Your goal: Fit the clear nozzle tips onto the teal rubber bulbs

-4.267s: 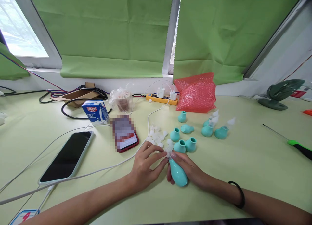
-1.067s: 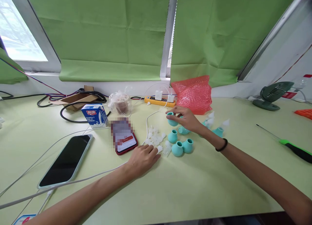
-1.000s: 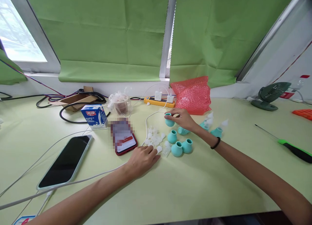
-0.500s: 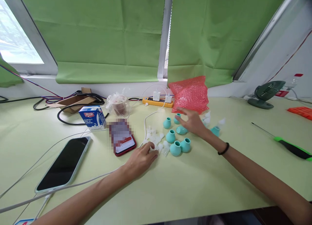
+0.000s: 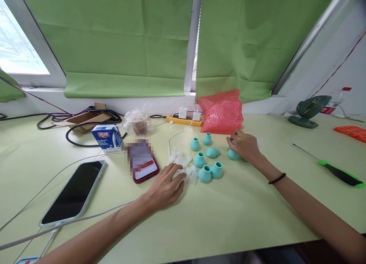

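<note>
The right hand (image 5: 244,145) lies palm down over a teal bulb (image 5: 233,154), a smooth, rounded, rubbery-looking piece. The fingers are curled over its top and touch it; whether they clamp it cannot be told, as the hand hides most of it. A black wristband (image 5: 276,178) circles that wrist.

This bulb stands on the pale yellow-green table (image 5: 228,218), right of centre, just in front of a crinkled pink bubble-wrap bag (image 5: 221,111).

To its left stands a loose group of open bulbs (image 5: 205,174) of the same teal, pear-shaped with flared open necks. Five are upright. One, the tipped bulb (image 5: 213,152), lies on its side.

The left hand (image 5: 167,185) rests palm down at the near edge of a heap of white tips (image 5: 183,163), small translucent plastic cones. Its fingers are loosely extended onto them, with nothing seen pinched.

Just left of the heap lies a red phone (image 5: 143,168). Further left lies a black phone (image 5: 73,193) in a pale case, glossy and flat, with a white cable (image 5: 85,214) running in front of it. A blue-and-white milk carton (image 5: 107,138) stands behind them.

Well apart to the right lies a thin-shafted screwdriver (image 5: 337,172) with a green-and-black handle.
</note>
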`<act>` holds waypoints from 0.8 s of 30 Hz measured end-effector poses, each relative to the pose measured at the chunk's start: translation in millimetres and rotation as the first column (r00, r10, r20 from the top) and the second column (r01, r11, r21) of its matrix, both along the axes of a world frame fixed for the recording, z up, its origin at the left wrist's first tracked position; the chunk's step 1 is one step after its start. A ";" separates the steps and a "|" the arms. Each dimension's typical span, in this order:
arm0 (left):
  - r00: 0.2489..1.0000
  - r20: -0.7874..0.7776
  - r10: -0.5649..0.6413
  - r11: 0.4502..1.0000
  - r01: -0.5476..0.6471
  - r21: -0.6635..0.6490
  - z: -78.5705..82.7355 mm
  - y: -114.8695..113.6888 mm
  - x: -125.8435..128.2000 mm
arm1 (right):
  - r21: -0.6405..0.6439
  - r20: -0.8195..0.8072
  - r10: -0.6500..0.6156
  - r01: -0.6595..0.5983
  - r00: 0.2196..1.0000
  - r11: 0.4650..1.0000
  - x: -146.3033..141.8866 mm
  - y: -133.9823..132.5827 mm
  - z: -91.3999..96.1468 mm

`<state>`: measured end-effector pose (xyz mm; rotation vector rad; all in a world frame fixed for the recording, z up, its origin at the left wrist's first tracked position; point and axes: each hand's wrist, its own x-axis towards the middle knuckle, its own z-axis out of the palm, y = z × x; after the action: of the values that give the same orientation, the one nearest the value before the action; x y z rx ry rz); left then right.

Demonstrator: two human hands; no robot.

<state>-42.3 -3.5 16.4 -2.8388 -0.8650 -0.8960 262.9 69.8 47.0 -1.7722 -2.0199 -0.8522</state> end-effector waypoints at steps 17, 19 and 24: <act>0.913 0.393 -0.108 0.904 0.255 -0.342 40.7 -50.1 14.1 | 0.203 -0.208 0.831 -0.809 0.516 0.552 -137.9 -147.3 58.4; 0.948 0.318 0.017 0.801 0.178 -0.572 43.3 -57.6 18.0 | 0.203 -0.274 0.821 -0.804 0.502 0.559 -143.4 -142.6 42.6; 0.938 0.232 0.257 0.597 0.035 -0.802 23.3 -64.9 13.5 | 0.232 -0.489 0.807 -0.843 0.330 0.486 -131.8 -125.7 18.3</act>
<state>-28.8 -68.4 39.7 -3.2922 -1.9126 -1.2263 131.0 -55.9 65.3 -0.5821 -2.1039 0.0850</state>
